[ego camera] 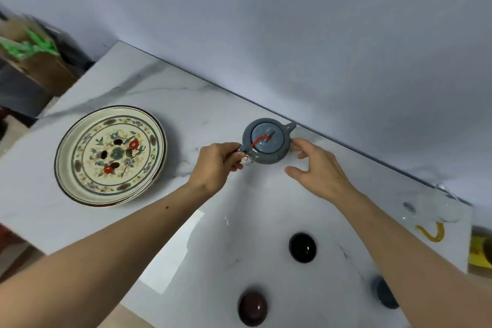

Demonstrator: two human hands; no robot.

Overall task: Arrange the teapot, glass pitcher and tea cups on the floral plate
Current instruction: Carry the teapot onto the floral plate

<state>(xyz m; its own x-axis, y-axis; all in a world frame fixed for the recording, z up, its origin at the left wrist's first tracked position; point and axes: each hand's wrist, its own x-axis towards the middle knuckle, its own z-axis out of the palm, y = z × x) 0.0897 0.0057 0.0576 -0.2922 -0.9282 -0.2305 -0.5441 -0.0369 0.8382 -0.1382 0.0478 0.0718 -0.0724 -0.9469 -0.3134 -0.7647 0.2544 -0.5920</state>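
My left hand (218, 162) was clenched around the handle of the blue-grey teapot (267, 140), which sat on the marble table (186, 104) near the wall. My right hand (314, 165) hovered loose and spread just beside its body. The floral plate (110, 156) lay bare, well to the left. Three tea cups (302, 247) and the glass pitcher (439, 208) waited nearer me.
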